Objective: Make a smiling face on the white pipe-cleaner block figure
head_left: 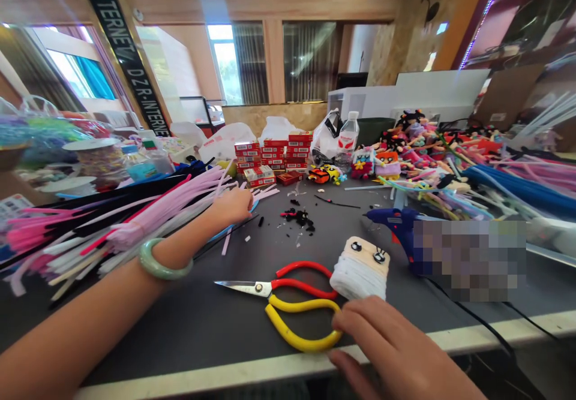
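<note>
Scissors (pixel 265 289) lie on the bench (pixel 202 334), blades together, the right hand (pixel 391 346) right at their yellow handle, grip spread! Just beside sits the white-wrapped figure (pixel 361 271). Over by the lilac pipe cleaners (pixel 180 195), the left hand (pixel 234 204) curls; whether it's pinching one, I can't tell.

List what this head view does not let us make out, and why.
Head view:
Left hand: the hand itself hides whatever it may hold.
White piece: lower edge hidden by the right hand.
Area beside the blue glue gun: lost to pixelated blur.
Red boxes: print too small to read.
Left forearm: cut off by the lower left corner.
</note>
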`<state>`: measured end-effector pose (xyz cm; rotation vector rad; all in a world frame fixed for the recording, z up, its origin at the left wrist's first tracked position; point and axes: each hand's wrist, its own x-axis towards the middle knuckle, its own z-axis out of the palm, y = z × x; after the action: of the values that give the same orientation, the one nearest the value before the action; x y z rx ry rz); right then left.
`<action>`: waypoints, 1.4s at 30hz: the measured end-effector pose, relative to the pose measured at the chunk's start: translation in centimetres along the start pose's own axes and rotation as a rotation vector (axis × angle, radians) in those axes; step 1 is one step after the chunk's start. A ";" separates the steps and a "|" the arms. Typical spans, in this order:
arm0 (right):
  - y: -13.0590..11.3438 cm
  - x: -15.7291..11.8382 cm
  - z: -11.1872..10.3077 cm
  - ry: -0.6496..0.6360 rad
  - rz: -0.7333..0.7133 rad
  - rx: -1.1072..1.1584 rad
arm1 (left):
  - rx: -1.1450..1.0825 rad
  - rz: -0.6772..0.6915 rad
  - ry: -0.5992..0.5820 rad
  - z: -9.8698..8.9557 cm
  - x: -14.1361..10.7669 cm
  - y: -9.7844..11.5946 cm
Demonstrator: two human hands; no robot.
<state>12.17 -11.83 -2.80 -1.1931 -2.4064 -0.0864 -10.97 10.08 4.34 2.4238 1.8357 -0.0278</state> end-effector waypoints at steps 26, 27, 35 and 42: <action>-0.7 6.2 0.6 -0.320 0.353 0.254 | -0.603 0.120 -0.163 -3.7 -2.1 -1.1; -0.8 6.2 0.7 -0.320 0.370 0.250 | -0.661 0.134 -0.166 -3.8 -2.2 -1.2; -1.4 3.7 0.6 -0.313 0.464 0.264 | -0.901 0.213 -0.200 -4.0 -2.4 -1.3; -0.6 2.8 -0.5 -0.278 0.638 0.615 | -0.936 0.290 -0.222 -4.6 -3.4 -0.7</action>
<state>10.39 -10.30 -1.07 -1.6372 -1.8960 0.9895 -12.77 7.45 9.11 1.8600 1.0216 0.4532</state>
